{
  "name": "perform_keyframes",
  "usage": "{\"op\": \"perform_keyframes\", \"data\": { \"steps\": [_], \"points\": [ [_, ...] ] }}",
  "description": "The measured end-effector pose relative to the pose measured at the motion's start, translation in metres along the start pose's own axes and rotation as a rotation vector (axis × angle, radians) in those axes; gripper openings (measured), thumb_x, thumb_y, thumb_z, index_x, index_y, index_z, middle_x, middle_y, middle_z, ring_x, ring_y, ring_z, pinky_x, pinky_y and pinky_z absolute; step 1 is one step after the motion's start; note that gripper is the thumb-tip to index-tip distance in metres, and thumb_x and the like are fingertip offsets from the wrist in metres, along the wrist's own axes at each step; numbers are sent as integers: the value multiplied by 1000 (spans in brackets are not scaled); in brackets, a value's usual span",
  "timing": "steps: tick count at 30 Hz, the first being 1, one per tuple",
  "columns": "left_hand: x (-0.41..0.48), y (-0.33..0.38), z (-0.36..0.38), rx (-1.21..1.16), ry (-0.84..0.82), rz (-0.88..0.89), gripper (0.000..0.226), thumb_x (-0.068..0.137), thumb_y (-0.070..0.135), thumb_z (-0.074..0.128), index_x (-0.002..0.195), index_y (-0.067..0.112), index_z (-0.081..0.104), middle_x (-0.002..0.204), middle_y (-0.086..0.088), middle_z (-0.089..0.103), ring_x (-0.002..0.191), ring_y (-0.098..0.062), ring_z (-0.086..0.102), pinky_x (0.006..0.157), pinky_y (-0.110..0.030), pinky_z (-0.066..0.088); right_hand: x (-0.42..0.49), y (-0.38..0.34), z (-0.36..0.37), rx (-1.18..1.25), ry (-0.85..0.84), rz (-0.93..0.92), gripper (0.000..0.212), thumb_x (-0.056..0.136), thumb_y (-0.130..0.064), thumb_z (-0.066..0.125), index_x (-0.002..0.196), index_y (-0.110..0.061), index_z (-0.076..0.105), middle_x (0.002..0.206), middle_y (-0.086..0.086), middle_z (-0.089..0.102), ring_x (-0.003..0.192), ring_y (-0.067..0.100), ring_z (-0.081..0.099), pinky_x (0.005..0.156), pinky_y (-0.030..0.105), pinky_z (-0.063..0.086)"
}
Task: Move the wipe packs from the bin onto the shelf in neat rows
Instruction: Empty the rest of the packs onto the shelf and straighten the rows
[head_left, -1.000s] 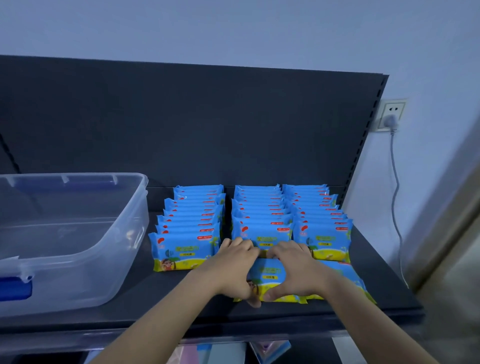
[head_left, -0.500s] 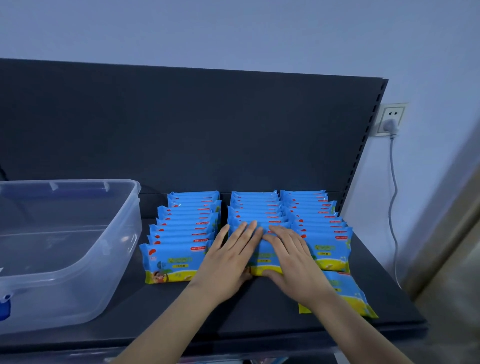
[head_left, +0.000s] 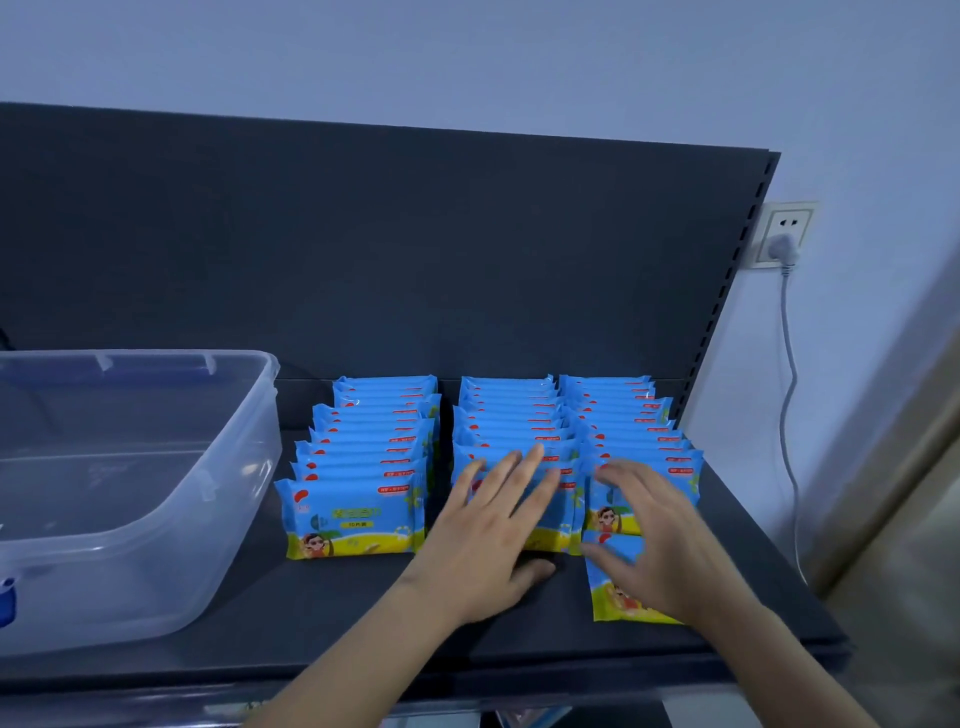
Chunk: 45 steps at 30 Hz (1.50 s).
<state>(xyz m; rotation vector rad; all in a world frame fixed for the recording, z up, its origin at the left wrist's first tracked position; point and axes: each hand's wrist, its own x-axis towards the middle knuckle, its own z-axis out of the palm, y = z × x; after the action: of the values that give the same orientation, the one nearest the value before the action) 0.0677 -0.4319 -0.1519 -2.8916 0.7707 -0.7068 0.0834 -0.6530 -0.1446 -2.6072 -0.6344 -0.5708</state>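
Three rows of blue wipe packs stand on the dark shelf (head_left: 322, 618): a left row (head_left: 358, 499), a middle row (head_left: 511, 415) and a right row (head_left: 634, 431). My left hand (head_left: 493, 525) lies flat with straight fingers against the front pack of the middle row. One loose wipe pack (head_left: 618, 592) lies flat on the shelf in front of the right row. My right hand (head_left: 654, 530) hovers over that loose pack with spread, slightly bent fingers, its thumb at the pack's left edge. The clear plastic bin (head_left: 156, 499) stands at the left and looks empty.
The shelf's dark back panel (head_left: 415, 249) rises behind the rows. A wall socket (head_left: 784, 234) with a plugged-in grey cable (head_left: 789, 374) is on the wall at the right. The shelf's front edge runs just below my forearms.
Both hands pushed a pack back into the middle row. The right hand has since shifted right over the loose pack, while the left stays on the middle row.
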Motion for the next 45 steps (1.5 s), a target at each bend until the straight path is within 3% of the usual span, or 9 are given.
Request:
{"op": "perform_keyframes", "data": {
  "steps": [3, 9, 14, 18, 23, 29, 40, 43, 45],
  "points": [
    [12, 19, 3, -31, 3, 89, 66, 85, 66, 42, 130, 21, 55, 155, -10, 31, 141, -24, 31, 110, -47, 32, -8, 9, -36, -159, -182, 137, 39, 68, -62, 65, 88, -30, 58, 91, -18, 59, 93, 8, 57, 82, 25, 42],
    [39, 59, 1, 4, -115, 187, 55, 85, 66, 48, 108, 20, 66, 159, -12, 22, 145, -26, 24, 114, -48, 18, -17, 35, -47, -46, -572, 321, 90, 60, -58, 80, 139, -37, 42, 135, -15, 44, 128, 8, 41, 106, 24, 32],
    [54, 66, -9, -65, -218, 226, 64, 95, 57, 43, 134, 7, 47, 160, -10, -19, 146, -23, -21, 107, -41, -23, -12, 44, -38, -12, -637, 306, 128, 18, -90, 59, 131, -32, 43, 120, -12, 41, 118, 10, 37, 103, 28, 35],
    [58, 64, -7, -69, -243, 196, 70, 91, 58, 49, 139, 9, 40, 162, -11, -6, 148, -24, -14, 111, -41, -19, -18, 48, -36, 24, -535, 289, 82, 39, -66, 78, 103, -34, 38, 103, -19, 39, 102, 9, 40, 89, 27, 40],
    [58, 69, 4, 9, -113, 151, 73, 66, 53, 76, 123, 10, 61, 123, -5, 63, 120, -24, 55, 112, -45, 16, -18, 51, -23, -128, -24, -50, 78, 47, -45, 90, 106, -27, 42, 101, -10, 54, 94, 14, 54, 88, 27, 41],
    [69, 68, 13, 14, -86, 59, 90, 58, 32, 85, 137, 11, 46, 133, -9, 58, 124, -27, 54, 107, -45, 38, -7, 71, 1, -251, 185, -29, 70, 59, -37, 89, 113, -18, 48, 133, 16, 47, 125, 33, 45, 104, 56, 39],
    [43, 55, 3, -103, 84, -162, 91, 60, 35, 82, 141, 11, 48, 150, -14, 40, 134, -29, 42, 108, -48, 34, -21, 68, 12, 47, 187, 236, 121, 57, -41, 88, 149, -24, 11, 158, 3, -1, 148, 22, -10, 114, 42, 10],
    [34, 41, -1, -75, -11, -229, 105, 55, 37, 85, 145, 9, 41, 154, -16, 32, 139, -31, 36, 112, -47, 22, -17, 59, 12, 198, 213, 314, 129, 50, -40, 92, 150, -21, 12, 155, -7, 3, 148, 18, -5, 113, 39, 12],
    [34, 29, -2, -47, -87, -241, 114, 67, 42, 78, 155, 10, 11, 162, -13, 1, 148, -29, 9, 115, -45, -3, -12, 56, 15, 315, 232, 374, 137, 46, -37, 93, 151, -19, 8, 154, 3, 14, 145, 20, 11, 113, 39, 20]
  ]
}}
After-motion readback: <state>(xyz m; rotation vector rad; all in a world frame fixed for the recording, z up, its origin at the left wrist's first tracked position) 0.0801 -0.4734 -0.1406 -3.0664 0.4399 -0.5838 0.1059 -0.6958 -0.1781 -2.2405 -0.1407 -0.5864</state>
